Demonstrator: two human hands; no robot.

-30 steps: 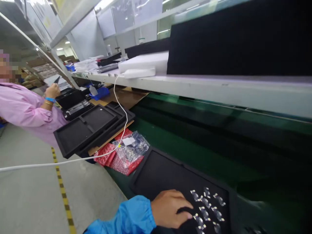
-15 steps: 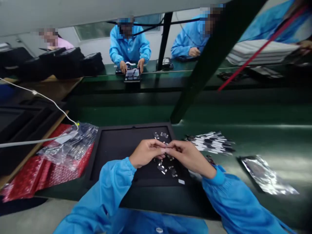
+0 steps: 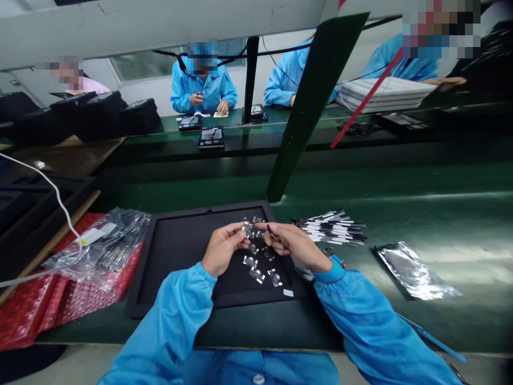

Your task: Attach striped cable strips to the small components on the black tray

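Over a black tray (image 3: 180, 251) on the green bench, my left hand (image 3: 221, 248) pinches a small silver-and-black part (image 3: 247, 229) between thumb and fingers. My right hand (image 3: 292, 245) is beside it, fingers curled, with a thin dark strip (image 3: 270, 230) pinched at its fingertips. The two hands are a little apart. Several more small parts (image 3: 260, 267) lie loose on the tray under and just before the hands. Both my sleeves are blue.
A heap of black-and-white strips (image 3: 332, 229) lies right of the tray, a silver foil bag (image 3: 414, 271) further right. Clear bags (image 3: 100, 243) on red bubble wrap (image 3: 36, 305) sit left. A dark slanted post (image 3: 308, 101) rises behind. People in blue work across the belt.
A second ago my view faced left along the bench with my left hand on the tray's parts. Both hands then met over the tray; now they have drawn slightly apart.
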